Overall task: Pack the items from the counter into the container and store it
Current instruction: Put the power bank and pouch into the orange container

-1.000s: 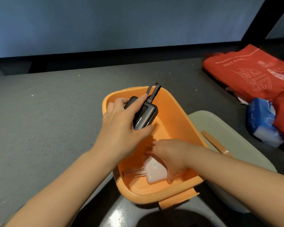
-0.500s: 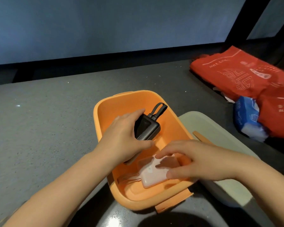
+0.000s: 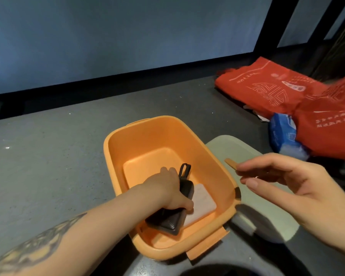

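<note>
Two hands work here: the left hand [image 3: 170, 193] grips the black pack [image 3: 172, 213] inside the box [image 3: 213, 172] (beside the white one [image 3: 200, 202]), while the right hand [image 3: 299, 188], open, hovers nearer the lid [image 3: 241, 150].

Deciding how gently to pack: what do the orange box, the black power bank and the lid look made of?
Box: likely moulded plastic, matte, with smooth rounded walls and a flap latch.
Power bank: looks like hard plastic, dark with a slight sheen, under the left hand.
Lid: pale green-grey, matte, probably plastic, with an orange strip.
</note>
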